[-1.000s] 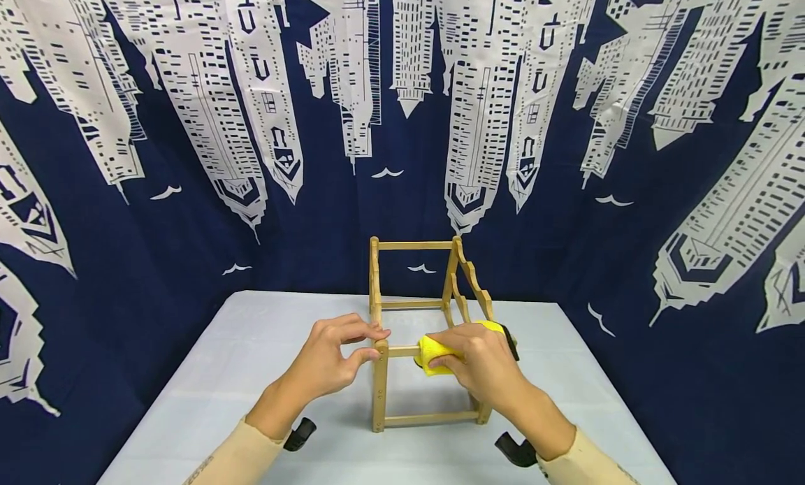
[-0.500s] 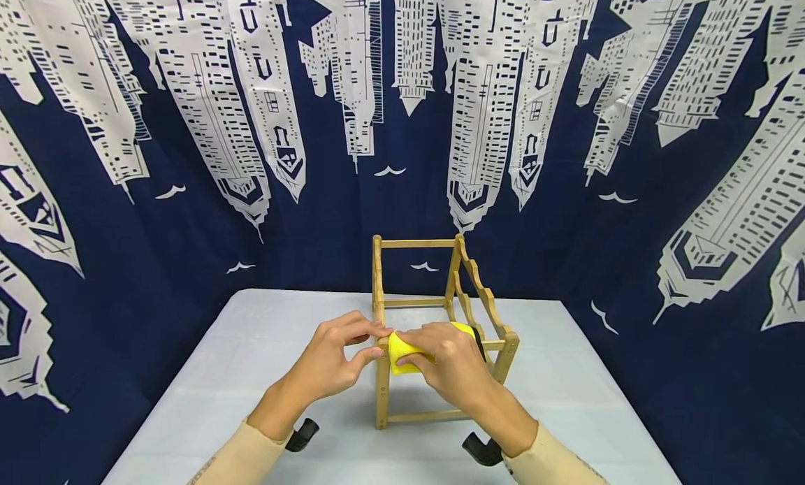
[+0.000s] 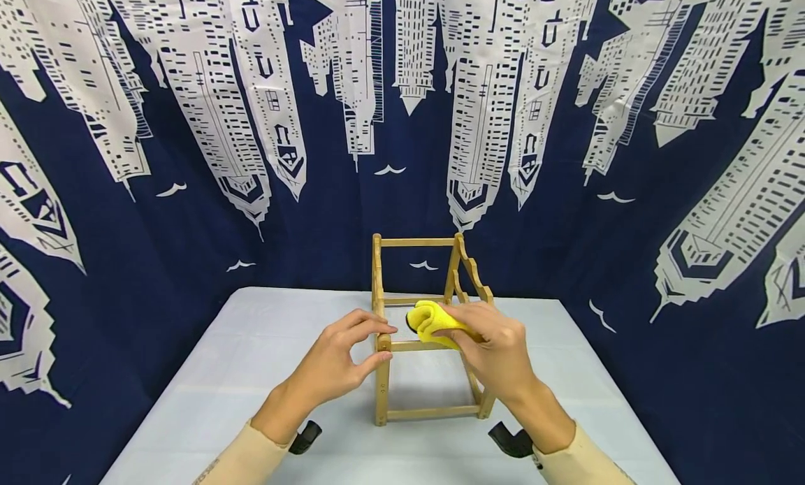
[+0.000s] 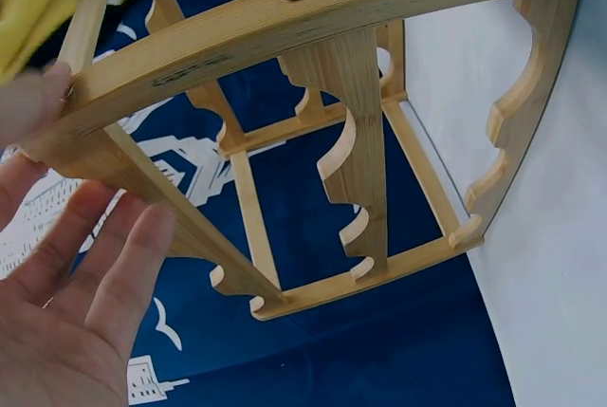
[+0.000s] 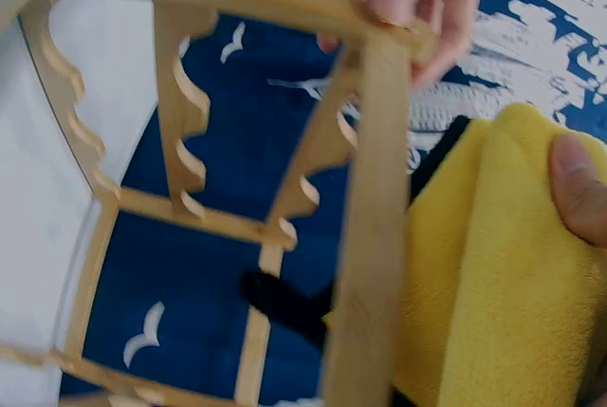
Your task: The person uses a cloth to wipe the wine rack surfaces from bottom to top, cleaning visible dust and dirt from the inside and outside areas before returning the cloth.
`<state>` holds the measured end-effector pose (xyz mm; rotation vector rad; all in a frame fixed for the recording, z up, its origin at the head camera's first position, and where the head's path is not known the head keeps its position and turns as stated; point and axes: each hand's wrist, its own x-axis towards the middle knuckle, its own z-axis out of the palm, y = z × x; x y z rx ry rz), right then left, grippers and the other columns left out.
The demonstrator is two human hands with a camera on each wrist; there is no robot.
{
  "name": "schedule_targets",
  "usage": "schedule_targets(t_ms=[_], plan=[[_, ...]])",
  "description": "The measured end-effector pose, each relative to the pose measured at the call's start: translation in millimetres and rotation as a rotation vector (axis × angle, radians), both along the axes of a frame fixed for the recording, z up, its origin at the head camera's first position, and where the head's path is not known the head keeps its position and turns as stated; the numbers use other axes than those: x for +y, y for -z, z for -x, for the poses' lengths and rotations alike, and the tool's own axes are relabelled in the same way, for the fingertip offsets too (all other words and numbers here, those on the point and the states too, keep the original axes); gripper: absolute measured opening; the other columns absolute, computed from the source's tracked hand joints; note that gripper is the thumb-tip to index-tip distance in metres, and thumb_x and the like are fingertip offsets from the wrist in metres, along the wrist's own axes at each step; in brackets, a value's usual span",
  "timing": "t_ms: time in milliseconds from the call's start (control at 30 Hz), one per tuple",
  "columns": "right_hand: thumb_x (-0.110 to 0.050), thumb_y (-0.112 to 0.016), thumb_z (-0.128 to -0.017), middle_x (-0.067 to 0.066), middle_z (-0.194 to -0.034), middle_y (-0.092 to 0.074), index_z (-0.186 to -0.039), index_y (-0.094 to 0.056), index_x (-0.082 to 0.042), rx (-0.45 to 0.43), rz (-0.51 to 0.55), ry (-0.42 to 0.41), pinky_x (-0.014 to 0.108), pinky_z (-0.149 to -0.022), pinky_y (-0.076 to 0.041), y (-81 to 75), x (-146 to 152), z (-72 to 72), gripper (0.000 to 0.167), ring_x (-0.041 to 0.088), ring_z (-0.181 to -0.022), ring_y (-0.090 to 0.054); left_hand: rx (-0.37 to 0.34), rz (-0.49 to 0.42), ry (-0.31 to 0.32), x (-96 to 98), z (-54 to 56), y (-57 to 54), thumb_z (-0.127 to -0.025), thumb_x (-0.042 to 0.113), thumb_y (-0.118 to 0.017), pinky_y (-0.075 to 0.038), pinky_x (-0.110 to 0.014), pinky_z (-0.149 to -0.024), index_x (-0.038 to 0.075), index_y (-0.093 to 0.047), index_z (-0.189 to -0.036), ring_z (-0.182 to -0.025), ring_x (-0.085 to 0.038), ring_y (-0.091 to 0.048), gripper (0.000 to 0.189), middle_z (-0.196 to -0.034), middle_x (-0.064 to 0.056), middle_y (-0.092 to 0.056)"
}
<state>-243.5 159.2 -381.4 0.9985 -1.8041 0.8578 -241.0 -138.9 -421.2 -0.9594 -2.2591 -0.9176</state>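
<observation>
Yellow cloth (image 3: 432,320), gripped in our right hand (image 3: 502,339), has shifted rightward at the near top rail (image 3: 410,346) of the wooden rack (image 3: 382,387). Our left hand (image 3: 335,359) still pinches the rack's corner.

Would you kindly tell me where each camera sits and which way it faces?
Head: on the head, facing forward and down at the wooden rack; left hand, right hand and sleeves show.
Left wrist: on that wrist, facing the rack; left hand shows.
Right wrist: on that wrist, facing rack and yellow cloth; both hands show partly.
Both wrist views share rack, cloth, left hand.
</observation>
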Motion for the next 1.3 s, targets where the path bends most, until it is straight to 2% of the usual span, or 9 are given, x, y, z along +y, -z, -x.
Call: schedule_targets(t_ms=[133, 233, 400, 567, 633, 800, 900, 1133, 1300], plan=[[0.002, -0.103, -0.078, 0.017, -0.112, -0.091, -0.122, -0.089, 0.001, 0.024, 0.097, 0.008, 0.013, -0.106, -0.063, -11.1, 17, 0.2, 0.046, 0.035, -0.098, -0.088, 0.035, -0.013, -0.017, 0.4, 2.1, 1.9, -0.094, 0.013, -0.099, -0.072, -0.041, -0.103, 0.022, -0.086, -0.128, -0.119, -0.016, -0.082, 0.037, -0.127, 0.007, -0.081], [-0.008, -0.099, -0.088, 0.019, -0.112, -0.09, -0.124, -0.089, 0.001, 0.032, 0.156, 0.028, 0.013, -0.105, -0.063, -15.1, 33, 0.2, 0.038, 0.017, -0.106, -0.086, 0.041, -0.03, -0.013, -1.3, 3.4, 3.5, -0.093, 0.01, -0.1, -0.072, -0.041, -0.103, 0.022, -0.087, -0.126, -0.118, -0.016, -0.083, 0.037, -0.126, 0.008, -0.082], [0.011, -0.1, -0.078, 0.024, -0.108, -0.088, -0.12, -0.088, 0.003, 0.01, 0.271, 0.152, 0.005, -0.095, -0.06, -13.7, 62, -0.3, 0.044, -0.012, -0.11, -0.076, 0.068, -0.056, -0.027, -9.0, 8.9, 5.3, -0.092, 0.003, -0.098, -0.073, -0.042, -0.103, 0.019, -0.087, -0.124, -0.12, -0.02, -0.084, 0.038, -0.127, 0.004, -0.084], [0.021, -0.099, -0.073, 0.027, -0.109, -0.088, -0.121, -0.088, 0.005, -0.063, 0.379, 0.321, 0.001, -0.089, -0.057, -2.4, 87, -6.2, 0.052, -0.018, -0.102, -0.073, 0.058, -0.055, -0.066, -16.5, 12.1, 3.9, -0.09, 0.001, -0.098, -0.073, -0.044, -0.103, 0.018, -0.086, -0.124, -0.121, -0.022, -0.084, 0.04, -0.127, 0.003, -0.085], [0.019, -0.099, -0.077, 0.016, -0.113, -0.089, -0.124, -0.088, 0.003, -0.107, 0.414, 0.37, 0.001, -0.088, -0.057, 5.6, 94, -8.4, 0.051, -0.019, -0.101, -0.073, 0.048, -0.04, -0.071, -17.7, 12.0, 1.9, -0.092, 0.002, -0.098, -0.072, -0.045, -0.105, 0.019, -0.086, -0.124, -0.123, -0.022, -0.083, 0.039, -0.127, 0.004, -0.084], [0.009, -0.1, -0.084, -0.028, -0.114, -0.081, -0.126, -0.09, -0.004, -0.311, 0.522, 0.414, 0.003, -0.08, -0.06, 33.5, 103, -10.0, 0.045, -0.018, -0.095, -0.076, 0.039, -0.007, -0.071, -16.8, 11.6, -4.3, -0.096, 0.003, -0.095, -0.07, -0.045, -0.109, 0.021, -0.087, -0.123, -0.127, -0.02, -0.081, 0.034, -0.128, 0.006, -0.083], [0.001, -0.098, -0.091, -0.039, -0.106, -0.078, -0.128, -0.089, -0.005, -0.495, 0.594, 0.407, 0.008, -0.074, -0.063, 52.0, 103, -10.3, 0.038, -0.013, -0.086, -0.078, 0.041, 0.007, -0.078, -14.9, 12.1, -6.2, -0.096, 0.002, -0.095, -0.07, -0.045, -0.109, 0.021, -0.088, -0.121, -0.126, -0.019, -0.081, 0.032, -0.127, 0.005, -0.083], [-0.024, -0.092, -0.104, -0.032, -0.099, -0.082, -0.143, -0.082, -0.006, -0.895, 0.7, 0.328, 0.02, -0.072, -0.069, 79.0, 97, -10.5, 0.044, 0.002, -0.083, -0.082, 0.044, 0.028, -0.108, -11.2, 10.4, -4.9, -0.094, 0.0, -0.096, -0.071, -0.044, -0.101, 0.02, -0.089, -0.118, -0.124, -0.022, -0.08, 0.031, -0.125, 0.004, -0.082], [-0.023, -0.088, -0.107, -0.022, -0.102, -0.087, -0.148, -0.076, 0.001, -0.994, 0.8, 0.213, 0.024, -0.075, -0.071, 86.2, 88, -12.5, 0.049, 0.007, -0.088, -0.084, 0.042, 0.007, -0.088, -8.9, 10.5, -3.8, -0.096, -0.001, -0.094, -0.071, -0.037, -0.092, 0.019, -0.09, -0.116, -0.121, -0.024, -0.081, 0.029, -0.128, -0.001, -0.081]])
